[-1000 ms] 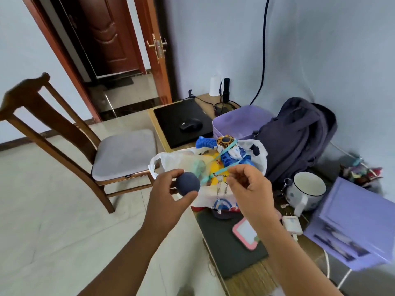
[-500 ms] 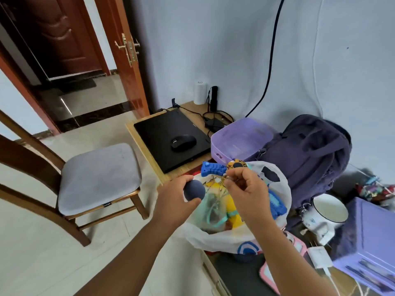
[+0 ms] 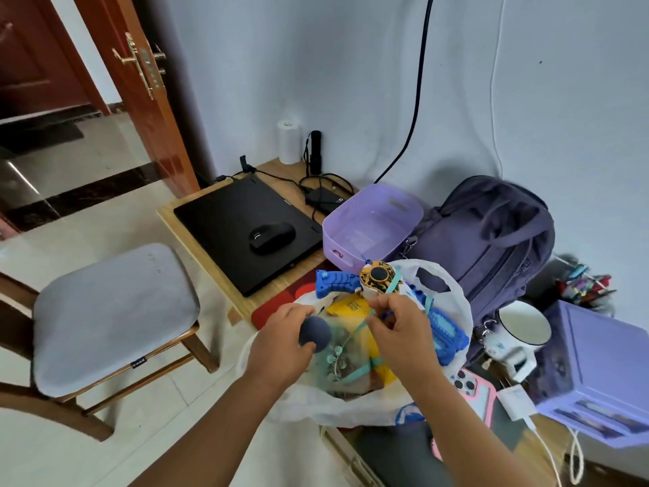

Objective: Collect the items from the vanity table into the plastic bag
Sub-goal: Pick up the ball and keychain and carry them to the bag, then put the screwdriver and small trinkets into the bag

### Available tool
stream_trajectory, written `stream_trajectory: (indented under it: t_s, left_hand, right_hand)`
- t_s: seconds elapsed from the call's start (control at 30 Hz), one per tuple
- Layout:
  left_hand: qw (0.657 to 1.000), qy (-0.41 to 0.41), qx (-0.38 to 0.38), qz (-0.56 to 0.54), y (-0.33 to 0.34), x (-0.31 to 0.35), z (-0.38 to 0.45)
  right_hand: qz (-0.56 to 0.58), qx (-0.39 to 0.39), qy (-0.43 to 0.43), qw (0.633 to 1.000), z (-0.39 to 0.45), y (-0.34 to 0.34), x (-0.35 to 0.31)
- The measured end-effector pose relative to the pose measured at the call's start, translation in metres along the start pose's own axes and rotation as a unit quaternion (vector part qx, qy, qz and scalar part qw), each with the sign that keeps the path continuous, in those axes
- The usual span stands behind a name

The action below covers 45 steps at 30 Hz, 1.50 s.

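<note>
A white plastic bag [image 3: 351,409] stands open on the vanity table [image 3: 210,247], stuffed with a blue toy [image 3: 333,282], a yellow packet, teal straps and a gold-and-black round piece [image 3: 379,275]. My left hand [image 3: 284,346] grips a dark blue ball [image 3: 315,333] at the bag's left rim. My right hand [image 3: 400,332] hovers over the bag's mouth and pinches a teal strap [image 3: 365,319] between thumb and fingers.
A black laptop [image 3: 224,219] with a mouse [image 3: 272,235] lies at the table's far end, beside a lilac basket [image 3: 372,223] and a dark backpack [image 3: 491,237]. A white mug [image 3: 523,328], pink phone [image 3: 477,388] and lilac drawer box [image 3: 597,374] crowd the right. A wooden chair [image 3: 112,311] stands left.
The view has tilted down and closer over the bag. Both hands have moved down to the bag's mouth, the left still holding the ball, the right still pinching the strap.
</note>
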<state>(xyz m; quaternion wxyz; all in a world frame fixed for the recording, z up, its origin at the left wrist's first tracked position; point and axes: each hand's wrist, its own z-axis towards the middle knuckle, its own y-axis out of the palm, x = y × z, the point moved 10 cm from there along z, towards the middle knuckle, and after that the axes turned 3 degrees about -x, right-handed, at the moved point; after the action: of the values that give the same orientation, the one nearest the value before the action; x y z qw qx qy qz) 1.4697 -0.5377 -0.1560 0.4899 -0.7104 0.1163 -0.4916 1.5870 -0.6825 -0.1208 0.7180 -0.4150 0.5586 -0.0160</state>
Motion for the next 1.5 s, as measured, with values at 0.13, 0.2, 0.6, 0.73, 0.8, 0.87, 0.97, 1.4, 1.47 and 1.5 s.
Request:
stream_trajectory:
  t_s: [0.13, 0.2, 0.6, 0.73, 0.8, 0.87, 0.97, 1.4, 1.47, 1.5]
  left_hand:
    - [0.998, 0.025, -0.019, 0.049, 0.003, 0.001, -0.001]
    - [0.996, 0.031, -0.04, 0.072, 0.007, 0.001, -0.002]
    - [0.998, 0.052, 0.015, 0.022, -0.017, 0.019, 0.0]
    - [0.997, 0.067, 0.002, -0.04, -0.007, 0.05, -0.007]
    - [0.996, 0.071, -0.02, -0.049, 0.008, 0.068, -0.015]
    - [0.994, 0.075, -0.051, -0.057, 0.03, 0.086, -0.027]
    - [0.987, 0.096, -0.105, -0.068, 0.063, 0.116, -0.053]
    - [0.91, 0.253, -0.324, -0.056, 0.223, 0.276, -0.274]
    - [0.9, 0.26, -0.346, -0.056, 0.248, 0.298, -0.313]
    - [0.895, 0.27, -0.352, -0.054, 0.261, 0.311, -0.333]
  right_hand:
    - [0.0, 0.004, 0.007, 1.0, -0.002, 0.001, 0.002]
    - [0.001, 0.005, 0.011, 1.0, -0.002, 0.001, 0.003]
    - [0.035, 0.051, 0.004, 0.998, -0.014, -0.023, -0.001]
    - [0.047, 0.062, 0.022, 0.997, -0.033, -0.044, 0.009]
    - [0.059, 0.073, 0.041, 0.995, -0.051, -0.06, 0.021]
    - [0.065, 0.083, 0.063, 0.992, -0.076, -0.079, 0.037]
    - [0.043, 0.107, 0.089, 0.989, -0.119, -0.108, 0.064]
    - [-0.036, 0.221, 0.23, 0.947, -0.423, -0.249, 0.192]
    - [-0.047, 0.249, 0.252, 0.934, -0.478, -0.27, 0.208]
    - [-0.052, 0.264, 0.264, 0.926, -0.505, -0.28, 0.215]
